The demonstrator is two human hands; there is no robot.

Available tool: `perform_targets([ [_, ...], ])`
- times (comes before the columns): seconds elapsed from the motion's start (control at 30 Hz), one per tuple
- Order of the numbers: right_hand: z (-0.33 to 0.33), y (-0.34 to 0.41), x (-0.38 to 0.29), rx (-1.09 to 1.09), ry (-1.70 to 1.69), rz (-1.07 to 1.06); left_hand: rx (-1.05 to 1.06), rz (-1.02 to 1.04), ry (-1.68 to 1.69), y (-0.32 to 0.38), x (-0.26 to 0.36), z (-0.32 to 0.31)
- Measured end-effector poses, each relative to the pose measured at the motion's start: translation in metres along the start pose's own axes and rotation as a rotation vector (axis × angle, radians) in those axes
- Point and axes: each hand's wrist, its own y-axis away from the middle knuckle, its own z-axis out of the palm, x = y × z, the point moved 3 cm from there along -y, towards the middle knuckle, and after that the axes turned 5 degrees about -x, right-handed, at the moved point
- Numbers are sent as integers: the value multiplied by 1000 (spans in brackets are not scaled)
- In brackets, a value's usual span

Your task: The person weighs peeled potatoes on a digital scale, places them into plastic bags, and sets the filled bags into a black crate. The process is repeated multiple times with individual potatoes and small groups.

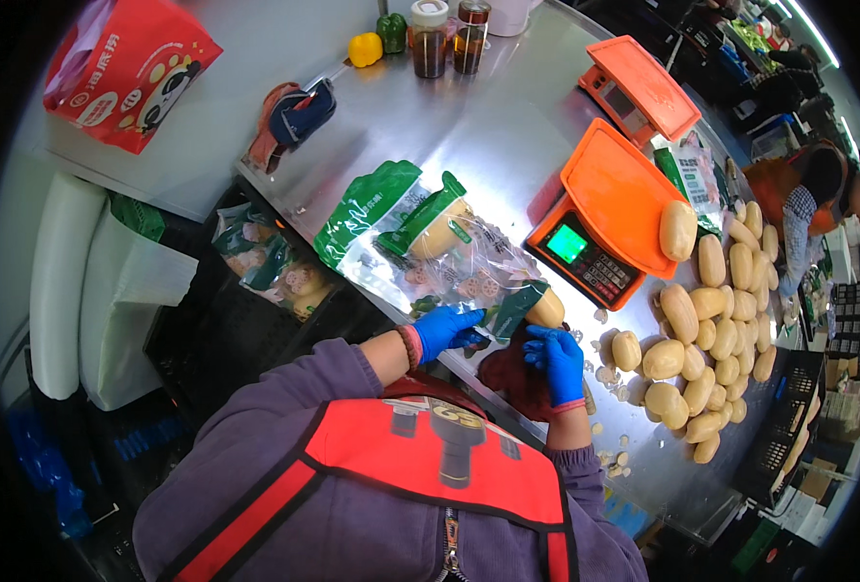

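My left hand, in a blue glove, pinches the near edge of a clear printed plastic bag at its dark green band. A peeled lotus root segment shows at the right end of this bag; how far it sits inside is unclear. Just below that segment is my right hand, also blue-gloved, with its fingers bent; whether it grips anything cannot be made out. Behind the bag lies another green-and-clear bag, and a lotus root segment shows through the plastic beside its green strip.
An orange scale with a lit display stands to the right, one lotus root on its pan edge. Another scale is behind it. Many lotus roots are heaped at right, near a black crate. A co-worker leans in beyond.
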Motion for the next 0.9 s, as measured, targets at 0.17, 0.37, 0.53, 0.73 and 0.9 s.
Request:
perform_targets([
  [0.17,-12,4,-14,307,564,-293,1,-23,-46,2,2,-4],
  [0.37,8,-24,-45,178,987,-504,28,-41,-66,6,5,4],
  [0.53,9,-26,-31,-55,523,-166,-15,-66,-151,10,3,7],
  [0.73,47,-51,23,-324,-453,225,-69,-51,-173,18,12,7],
  [0.9,67,-80,12,-259,272,-51,-103,-60,-362,22,27,-8],
])
